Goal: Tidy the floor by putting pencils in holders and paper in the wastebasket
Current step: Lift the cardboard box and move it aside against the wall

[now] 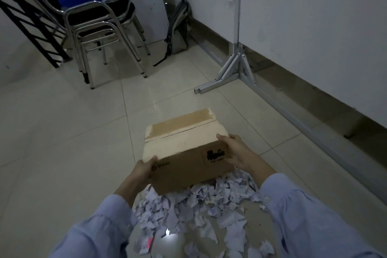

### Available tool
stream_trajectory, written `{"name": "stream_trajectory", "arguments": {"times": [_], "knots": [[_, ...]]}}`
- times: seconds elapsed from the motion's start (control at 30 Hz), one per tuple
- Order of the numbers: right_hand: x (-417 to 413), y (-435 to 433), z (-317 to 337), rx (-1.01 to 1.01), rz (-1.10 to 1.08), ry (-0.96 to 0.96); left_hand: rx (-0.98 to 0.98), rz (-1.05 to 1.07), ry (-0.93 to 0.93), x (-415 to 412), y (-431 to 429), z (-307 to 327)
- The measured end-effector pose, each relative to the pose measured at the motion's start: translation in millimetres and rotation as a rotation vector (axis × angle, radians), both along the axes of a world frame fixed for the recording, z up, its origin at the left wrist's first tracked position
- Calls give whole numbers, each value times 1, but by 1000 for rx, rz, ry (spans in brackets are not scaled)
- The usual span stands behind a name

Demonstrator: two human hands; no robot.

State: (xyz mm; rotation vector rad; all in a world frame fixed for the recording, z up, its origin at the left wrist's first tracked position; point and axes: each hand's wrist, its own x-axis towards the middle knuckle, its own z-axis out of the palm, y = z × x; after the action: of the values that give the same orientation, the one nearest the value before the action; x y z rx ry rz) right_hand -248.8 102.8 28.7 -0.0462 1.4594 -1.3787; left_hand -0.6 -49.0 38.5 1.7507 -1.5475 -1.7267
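A brown cardboard box [184, 153] is held upside down and tilted above the tiled floor, its taped bottom facing up. My left hand [144, 170] grips its near left corner, thumb on top. My right hand [235, 151] grips its right end, fingers curled round the edge. Below and in front of the box lies a heap of torn white paper scraps [196, 205], spread between my sleeves. One pink scrap [149, 243] lies at the heap's near left. No pencils or holders are in view.
Stacked metal-legged chairs [100, 25] stand at the back left beside a black ladder-like frame [27, 23]. A grey backpack [178, 27] leans in the corner. A white metal stand foot [230, 69] juts from the right wall panel onto the floor.
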Motion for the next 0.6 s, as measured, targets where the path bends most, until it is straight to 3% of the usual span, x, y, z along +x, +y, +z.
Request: {"name": "stream_trajectory", "arguments": {"times": [0.2, 0.6], "knots": [[-4, 16, 20, -79, -113, -66, 5, -9, -32, -21, 7, 40], [20, 39, 111, -152, -165, 69, -15, -132, 21, -8, 2, 117]]}}
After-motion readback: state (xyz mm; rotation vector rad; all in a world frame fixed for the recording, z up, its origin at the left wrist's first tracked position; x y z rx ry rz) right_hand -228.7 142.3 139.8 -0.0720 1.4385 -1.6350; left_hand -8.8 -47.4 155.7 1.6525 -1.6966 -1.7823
